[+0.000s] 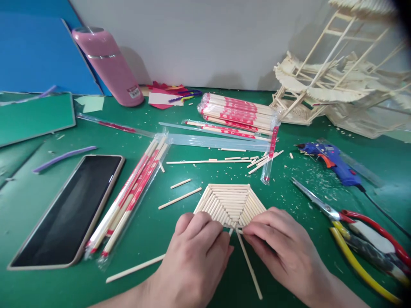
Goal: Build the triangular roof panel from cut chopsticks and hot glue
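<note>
Nearest, the left hand (195, 252) curls loosely, fingertips pressing the near edge of a flat panel of glued pale wooden sticks (229, 203), laid in nested angular rows on the green cutting mat (154, 231). The right hand (279, 244) pinches a thin loose stick (248, 265) where it meets that edge. Left lies a glossy black phone (69, 209) beside cellophane-wrapped chopsticks (128, 201); right, scissors (356, 226) with red and yellow handles. Farther off sit a blue glue gun (330, 160), a chopstick bundle (240, 113), a smooth pink flask (109, 64) and a latticed stick model (337, 81).
</note>
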`<state>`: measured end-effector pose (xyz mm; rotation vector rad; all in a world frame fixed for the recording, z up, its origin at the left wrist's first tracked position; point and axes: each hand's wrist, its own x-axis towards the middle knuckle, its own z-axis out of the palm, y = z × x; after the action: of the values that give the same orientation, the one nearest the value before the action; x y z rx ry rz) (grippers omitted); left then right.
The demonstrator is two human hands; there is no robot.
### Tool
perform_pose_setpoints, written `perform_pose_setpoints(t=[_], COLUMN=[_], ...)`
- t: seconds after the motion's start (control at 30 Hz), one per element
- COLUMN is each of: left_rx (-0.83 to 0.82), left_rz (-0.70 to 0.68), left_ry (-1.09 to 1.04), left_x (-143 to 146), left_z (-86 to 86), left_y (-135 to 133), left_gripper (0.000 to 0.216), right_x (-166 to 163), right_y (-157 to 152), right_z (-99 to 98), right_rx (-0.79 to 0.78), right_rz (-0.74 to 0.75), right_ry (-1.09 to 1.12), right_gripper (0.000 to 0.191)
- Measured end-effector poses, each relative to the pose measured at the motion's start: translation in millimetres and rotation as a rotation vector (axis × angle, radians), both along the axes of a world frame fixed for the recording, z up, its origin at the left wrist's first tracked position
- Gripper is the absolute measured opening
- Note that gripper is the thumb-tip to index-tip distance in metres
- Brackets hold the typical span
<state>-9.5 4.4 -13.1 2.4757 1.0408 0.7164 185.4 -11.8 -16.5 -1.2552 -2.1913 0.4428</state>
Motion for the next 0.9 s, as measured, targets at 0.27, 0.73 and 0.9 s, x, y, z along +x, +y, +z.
perform_pose_setpoints(t=[0.27,0.73,0.9], left_rx=[0.066,0.098,0.116], left_rz=[-0.021,-0.048,-0.052], left_ry=[0.039,0.067,0.059], left_x=[2.1,1.7,2.4], left_z=[-3.9,-9.4,-10.4], left_y=[-3.3,-4.1,-3.1], left_gripper=[0.016,0.014,0.013], right_x=[-3.8,-8.9,-10.2], right_y=[1.1,2.6,2.4], right_z=[2.4,1.9,2.1], right_rx=[-0.046,-0.068,-0.082], right_rz=[0.037,-0.013,-0.040], right_ry=[-0.051,-0.056,-0.036], right_gripper=[0.009,0.007,0.007])
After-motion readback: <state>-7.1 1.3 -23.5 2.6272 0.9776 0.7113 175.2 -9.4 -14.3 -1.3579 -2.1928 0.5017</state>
